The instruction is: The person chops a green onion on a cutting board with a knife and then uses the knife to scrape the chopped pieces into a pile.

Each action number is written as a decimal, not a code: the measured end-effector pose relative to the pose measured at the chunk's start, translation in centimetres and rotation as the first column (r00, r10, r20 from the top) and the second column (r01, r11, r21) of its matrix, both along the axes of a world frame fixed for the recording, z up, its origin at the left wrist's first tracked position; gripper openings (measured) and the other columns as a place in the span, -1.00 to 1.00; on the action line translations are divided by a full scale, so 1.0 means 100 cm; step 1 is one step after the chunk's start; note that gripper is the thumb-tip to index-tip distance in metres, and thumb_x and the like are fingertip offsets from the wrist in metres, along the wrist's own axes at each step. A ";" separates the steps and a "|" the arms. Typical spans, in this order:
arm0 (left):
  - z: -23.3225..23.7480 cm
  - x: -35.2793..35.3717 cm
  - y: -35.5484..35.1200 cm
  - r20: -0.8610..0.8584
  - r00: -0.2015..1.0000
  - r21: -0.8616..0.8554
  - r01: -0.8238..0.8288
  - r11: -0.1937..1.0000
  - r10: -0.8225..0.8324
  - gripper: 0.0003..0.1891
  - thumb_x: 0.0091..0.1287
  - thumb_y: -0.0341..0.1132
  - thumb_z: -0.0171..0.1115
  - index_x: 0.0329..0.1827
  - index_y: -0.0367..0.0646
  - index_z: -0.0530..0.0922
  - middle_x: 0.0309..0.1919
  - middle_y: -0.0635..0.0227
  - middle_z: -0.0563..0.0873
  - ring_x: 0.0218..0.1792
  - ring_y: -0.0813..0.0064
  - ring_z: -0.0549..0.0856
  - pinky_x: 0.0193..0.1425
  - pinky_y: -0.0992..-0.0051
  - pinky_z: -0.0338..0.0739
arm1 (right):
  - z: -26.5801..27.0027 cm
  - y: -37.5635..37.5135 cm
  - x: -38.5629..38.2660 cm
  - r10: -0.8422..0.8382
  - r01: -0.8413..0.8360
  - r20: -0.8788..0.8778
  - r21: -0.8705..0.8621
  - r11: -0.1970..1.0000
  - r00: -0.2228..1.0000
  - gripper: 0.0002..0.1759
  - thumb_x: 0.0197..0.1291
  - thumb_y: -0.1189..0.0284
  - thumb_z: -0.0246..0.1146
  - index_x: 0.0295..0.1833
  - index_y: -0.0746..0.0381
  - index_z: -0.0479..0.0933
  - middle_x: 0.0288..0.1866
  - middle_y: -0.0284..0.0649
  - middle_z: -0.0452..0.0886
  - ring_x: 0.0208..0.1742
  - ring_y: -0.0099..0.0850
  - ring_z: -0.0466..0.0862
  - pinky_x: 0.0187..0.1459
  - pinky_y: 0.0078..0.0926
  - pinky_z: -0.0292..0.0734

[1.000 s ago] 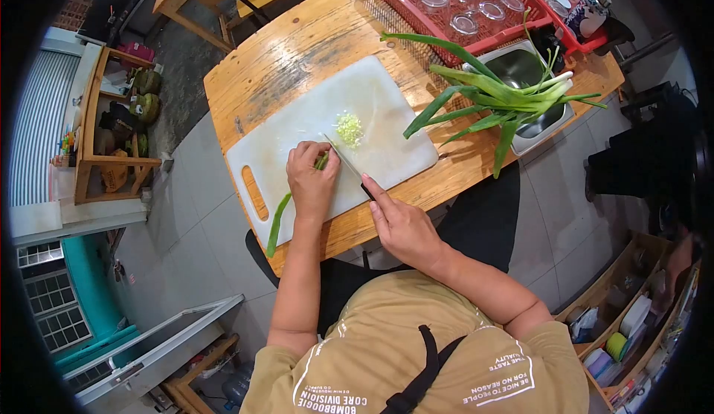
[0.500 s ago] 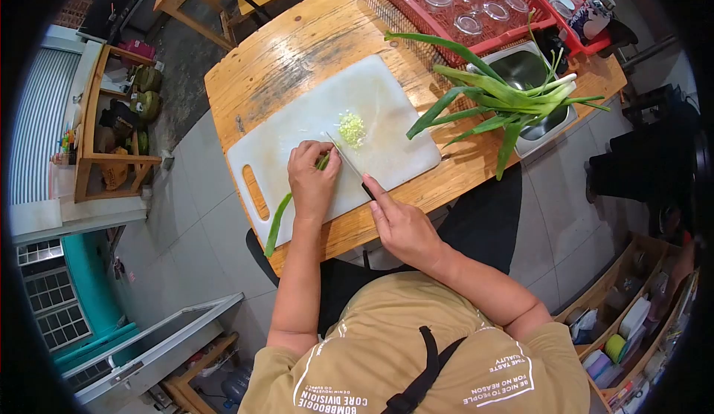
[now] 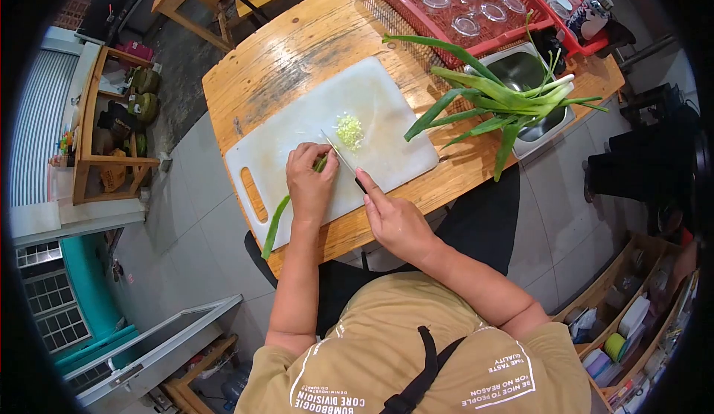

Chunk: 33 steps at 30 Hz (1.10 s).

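On the white cutting board (image 3: 379,87), my left hand (image 3: 309,180) is closed around a green onion stalk (image 3: 274,228), whose green end trails toward the board's near left edge. My right hand (image 3: 394,221) grips a kitchen knife (image 3: 343,159) by its black handle. The blade lies angled just right of my left fingertips, at the stalk's cut end, which the fingers partly hide. A small heap of chopped green onion (image 3: 348,131) sits beyond the blade, with a few bits scattered to its left.
A bunch of green onions (image 3: 513,105) rests across metal containers (image 3: 520,65) at the table's right. Behind them, a red plastic crate (image 3: 409,13) holds several upturned glasses. The wooden table (image 3: 260,65) has its near edge close to my body. A person's dark-clothed legs (image 3: 628,169) show far right.
My right hand and the knife have shifted slightly left, toward my left fingertips. My left hand keeps its hold on the stalk, and the view has moved a little.
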State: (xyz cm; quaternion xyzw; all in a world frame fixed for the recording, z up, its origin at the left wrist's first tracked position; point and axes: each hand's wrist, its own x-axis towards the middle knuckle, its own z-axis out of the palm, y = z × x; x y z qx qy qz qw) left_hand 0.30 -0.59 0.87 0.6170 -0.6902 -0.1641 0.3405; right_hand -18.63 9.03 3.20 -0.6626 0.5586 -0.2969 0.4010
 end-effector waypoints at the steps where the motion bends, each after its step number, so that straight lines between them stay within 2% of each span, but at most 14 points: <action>1: 0.001 0.000 0.001 -0.011 1.000 0.007 -0.003 1.000 0.003 -0.86 0.44 -0.37 0.52 -0.07 -0.28 0.84 -0.12 0.23 0.81 0.00 0.24 0.76 0.15 0.31 0.68 | -0.005 0.006 0.000 -0.007 0.006 -0.021 -0.028 1.000 1.000 -0.32 0.74 0.37 0.15 0.85 0.16 0.25 -0.41 0.21 0.70 -0.37 0.24 0.74 -0.23 0.19 0.63; 6: 0.003 0.000 0.002 -0.011 1.000 0.030 0.003 1.000 -0.002 -0.85 0.44 -0.37 0.52 -0.07 -0.28 0.84 -0.11 0.23 0.81 0.00 0.24 0.76 0.15 0.31 0.68 | -0.003 0.023 0.001 0.008 -0.018 -0.139 -0.066 0.998 0.990 -0.27 0.72 0.37 0.17 0.88 0.18 0.19 -0.39 0.17 0.72 -0.37 0.20 0.76 -0.24 0.16 0.66; 8: 0.001 -0.002 0.002 -0.083 0.996 0.022 -0.030 0.999 0.031 -0.87 0.40 -0.37 0.52 -0.12 -0.25 0.85 -0.13 0.20 0.84 -0.06 0.13 0.74 0.16 0.18 0.63 | -0.002 0.012 0.008 0.012 -0.019 -0.191 -0.038 0.999 0.982 -0.26 0.72 0.38 0.17 0.89 0.16 0.17 -0.36 0.16 0.73 -0.34 0.18 0.76 -0.23 0.16 0.67; 11: -0.001 -0.002 0.003 -0.081 0.996 0.006 -0.032 0.999 0.032 -0.87 0.40 -0.36 0.52 -0.12 -0.24 0.85 -0.13 0.21 0.84 -0.07 0.13 0.74 0.18 0.18 0.63 | -0.005 0.006 0.008 0.025 -0.031 -0.211 -0.021 0.999 0.977 -0.27 0.72 0.39 0.17 0.88 0.14 0.19 -0.35 0.15 0.74 -0.32 0.18 0.77 -0.22 0.15 0.68; 15: -0.002 -0.003 0.004 -0.058 0.998 -0.047 -0.026 0.999 0.023 -0.87 0.40 -0.34 0.52 -0.13 -0.22 0.85 -0.13 0.22 0.84 -0.06 0.12 0.74 0.19 0.17 0.62 | -0.011 0.012 -0.001 0.019 -0.030 -0.163 -0.062 0.998 0.987 -0.27 0.73 0.38 0.17 0.88 0.13 0.19 -0.32 0.18 0.74 -0.31 0.20 0.77 -0.21 0.17 0.66; 18: -0.003 -0.003 0.005 -0.018 1.000 -0.048 -0.024 0.999 0.023 -0.87 0.41 -0.33 0.52 -0.14 -0.21 0.85 -0.12 0.22 0.84 -0.04 0.11 0.74 0.21 0.15 0.61 | -0.013 0.013 -0.002 -0.010 0.003 -0.056 -0.127 0.992 0.998 -0.29 0.73 0.38 0.16 0.87 0.14 0.22 -0.29 0.26 0.74 -0.30 0.23 0.76 -0.21 0.19 0.64; 24: -0.011 -0.003 0.006 0.048 0.999 -0.159 -0.016 0.987 0.024 -0.88 0.42 -0.36 0.52 -0.09 -0.21 0.83 -0.11 0.24 0.82 -0.08 0.17 0.74 0.10 0.22 0.65 | 0.000 0.003 -0.007 -0.009 0.010 0.007 -0.055 0.998 1.000 -0.34 0.75 0.38 0.15 0.85 0.11 0.27 -0.33 0.24 0.72 -0.28 0.22 0.77 -0.19 0.15 0.62; 26: -0.011 -0.005 0.006 0.078 0.996 -0.170 -0.026 0.985 0.040 -0.88 0.42 -0.34 0.52 -0.10 -0.18 0.83 -0.12 0.24 0.81 -0.08 0.15 0.73 0.12 0.20 0.63 | -0.002 0.002 -0.011 -0.022 0.019 0.166 0.023 1.000 0.986 -0.33 0.75 0.32 0.14 0.85 0.09 0.26 -0.32 0.25 0.73 -0.28 0.31 0.74 -0.18 0.25 0.62; 30: -0.009 -0.004 0.007 0.067 0.997 -0.186 -0.033 0.982 0.046 -0.88 0.43 -0.32 0.52 -0.10 -0.17 0.83 -0.11 0.24 0.81 -0.06 0.12 0.72 0.16 0.17 0.61 | 0.012 0.009 -0.019 -0.035 0.032 0.095 0.040 0.999 0.995 -0.35 0.75 0.32 0.14 0.85 0.08 0.27 -0.34 0.23 0.73 -0.29 0.28 0.75 -0.18 0.22 0.62; 32: -0.009 -0.005 0.008 0.077 0.996 -0.166 -0.036 0.985 0.049 -0.88 0.43 -0.32 0.51 -0.10 -0.16 0.83 -0.09 0.26 0.81 -0.03 0.12 0.72 0.20 0.15 0.59 | 0.010 0.018 -0.022 -0.018 0.018 -0.001 -0.065 0.998 1.000 -0.36 0.77 0.32 0.13 0.84 0.07 0.28 -0.34 0.22 0.73 -0.29 0.25 0.76 -0.17 0.20 0.63; 33: -0.009 -0.006 0.008 0.070 0.996 -0.165 -0.039 0.986 0.052 -0.88 0.43 -0.32 0.51 -0.10 -0.16 0.83 -0.09 0.26 0.81 -0.03 0.12 0.72 0.20 0.15 0.59 | 0.009 0.022 -0.023 -0.015 0.015 -0.008 -0.063 0.998 1.000 -0.36 0.77 0.32 0.13 0.84 0.07 0.28 -0.34 0.22 0.73 -0.29 0.25 0.76 -0.17 0.20 0.63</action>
